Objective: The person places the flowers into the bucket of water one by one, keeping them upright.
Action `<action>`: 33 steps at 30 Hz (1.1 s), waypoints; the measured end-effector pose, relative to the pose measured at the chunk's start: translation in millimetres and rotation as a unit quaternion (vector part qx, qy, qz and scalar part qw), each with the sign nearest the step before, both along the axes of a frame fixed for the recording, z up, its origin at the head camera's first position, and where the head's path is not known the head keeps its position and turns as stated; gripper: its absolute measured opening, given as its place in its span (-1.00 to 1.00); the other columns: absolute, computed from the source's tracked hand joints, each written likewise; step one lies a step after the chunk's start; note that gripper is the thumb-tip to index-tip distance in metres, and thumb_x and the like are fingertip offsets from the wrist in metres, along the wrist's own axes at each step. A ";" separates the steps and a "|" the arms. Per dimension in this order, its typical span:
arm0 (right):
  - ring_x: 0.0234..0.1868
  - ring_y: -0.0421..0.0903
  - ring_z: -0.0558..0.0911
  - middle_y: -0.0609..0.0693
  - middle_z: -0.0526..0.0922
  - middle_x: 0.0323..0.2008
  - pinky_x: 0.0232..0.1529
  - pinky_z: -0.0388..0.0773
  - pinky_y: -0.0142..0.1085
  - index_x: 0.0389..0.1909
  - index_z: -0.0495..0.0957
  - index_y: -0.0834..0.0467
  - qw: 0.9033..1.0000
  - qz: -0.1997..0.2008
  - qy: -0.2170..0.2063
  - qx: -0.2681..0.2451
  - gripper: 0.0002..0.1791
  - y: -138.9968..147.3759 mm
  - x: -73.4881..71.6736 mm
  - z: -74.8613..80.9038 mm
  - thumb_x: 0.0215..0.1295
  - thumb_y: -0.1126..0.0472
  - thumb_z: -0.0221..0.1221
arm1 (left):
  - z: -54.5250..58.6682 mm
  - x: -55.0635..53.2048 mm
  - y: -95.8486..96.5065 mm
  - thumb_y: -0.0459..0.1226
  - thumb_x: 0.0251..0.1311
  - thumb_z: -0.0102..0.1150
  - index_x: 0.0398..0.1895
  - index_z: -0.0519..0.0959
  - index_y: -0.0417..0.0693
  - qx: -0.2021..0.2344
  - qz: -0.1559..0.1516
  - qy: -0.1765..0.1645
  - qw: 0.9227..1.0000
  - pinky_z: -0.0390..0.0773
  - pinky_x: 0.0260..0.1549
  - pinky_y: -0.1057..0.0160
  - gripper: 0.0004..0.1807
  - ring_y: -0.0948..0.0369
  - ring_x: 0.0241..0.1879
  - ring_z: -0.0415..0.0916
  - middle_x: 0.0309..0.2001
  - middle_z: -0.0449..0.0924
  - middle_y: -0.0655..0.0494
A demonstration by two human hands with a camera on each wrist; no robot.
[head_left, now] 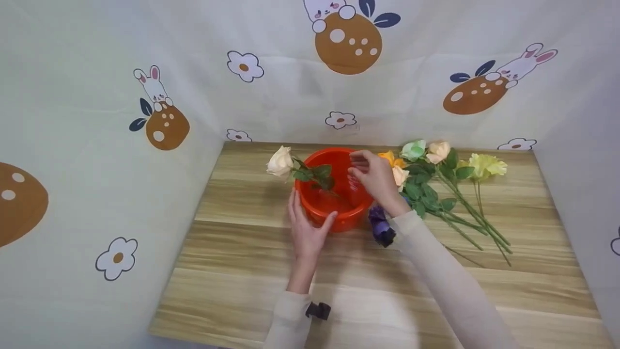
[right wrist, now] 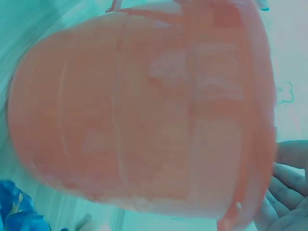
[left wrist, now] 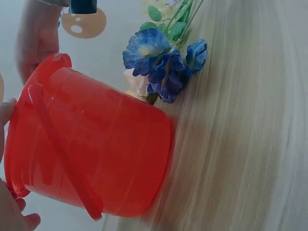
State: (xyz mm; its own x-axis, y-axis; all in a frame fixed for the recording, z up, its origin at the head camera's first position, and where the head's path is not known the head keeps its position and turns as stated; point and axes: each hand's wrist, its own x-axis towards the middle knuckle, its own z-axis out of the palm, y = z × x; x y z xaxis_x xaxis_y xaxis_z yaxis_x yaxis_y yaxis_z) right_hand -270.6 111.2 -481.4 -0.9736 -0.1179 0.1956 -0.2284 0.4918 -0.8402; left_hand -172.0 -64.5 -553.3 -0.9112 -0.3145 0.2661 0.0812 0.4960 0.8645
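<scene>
One bucket (head_left: 341,223), at least seven flowers (head_left: 438,152)

Below the right hand's (head_left: 380,179) fingers, the red bucket's (head_left: 345,224) mouth offers room; to their left, the cream rose's (head_left: 280,161) leaves (head_left: 322,170) partly block it. Flowers (head_left: 428,191) crowd their right. Left of the left hand's (head_left: 309,235) fingers, tabletop (head_left: 242,242) gives passage; rightward, the bucket wall obstructs.

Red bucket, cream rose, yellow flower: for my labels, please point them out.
Red bucket (left wrist: 115,139), left wrist view: outer wall.
Cream rose (head_left: 280,162), head view: petals.
Yellow flower (head_left: 486,166), head view: petals.
</scene>
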 end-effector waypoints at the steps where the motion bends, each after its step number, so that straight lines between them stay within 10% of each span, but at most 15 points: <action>1: 0.04 0.10 0.72 0.20 0.71 0.02 0.11 0.65 -0.10 0.10 0.59 0.27 1.000 0.000 0.004 -0.009 -0.62 3.1 1.6 0.2 0.26 0.32 0.31 | 0.7 0.5 -0.1 0.10 -0.04 0.50 0.57 0.05 -0.03 0.000 -0.003 -0.001 1.000 0.37 0.37 -0.09 0.17 -0.03 0.50 0.13 0.56 0.04 0.02; 15: 0.11 0.17 0.68 0.28 0.68 0.07 0.14 0.62 -0.08 0.08 0.59 0.34 0.994 -0.023 0.010 -0.111 -0.61 63.2 30.0 -9.2 0.24 0.31 0.33 | -2.0 -2.5 -0.5 -0.02 0.04 0.48 0.60 -0.09 -0.10 0.058 -0.047 0.012 0.997 0.23 0.45 -0.13 0.19 -0.06 0.55 -0.02 0.61 -0.14 -0.05; 23: 0.11 0.28 0.63 0.38 0.64 0.07 -0.03 0.59 -0.59 0.08 0.55 0.46 0.994 -0.046 -0.025 -0.098 -0.62 84.9 63.5 2.4 0.27 0.38 0.27 | -2.6 -2.6 0.0 -0.03 0.07 0.46 0.60 -0.10 -0.06 0.070 -0.050 0.030 0.996 0.18 0.48 -0.13 0.17 -0.02 0.56 -0.05 0.60 -0.14 -0.01; 33: 0.04 0.14 0.70 0.36 0.67 0.04 -0.09 0.57 -0.64 0.06 0.60 0.35 0.991 -0.065 -0.047 -0.104 -0.64 117.8 66.7 -65.3 0.26 0.34 0.30 | -3.8 -3.1 1.3 -0.01 0.07 0.46 0.61 -0.12 -0.02 0.085 -0.053 0.029 0.995 0.20 0.46 -0.14 0.18 -0.02 0.57 -0.08 0.61 -0.16 -0.03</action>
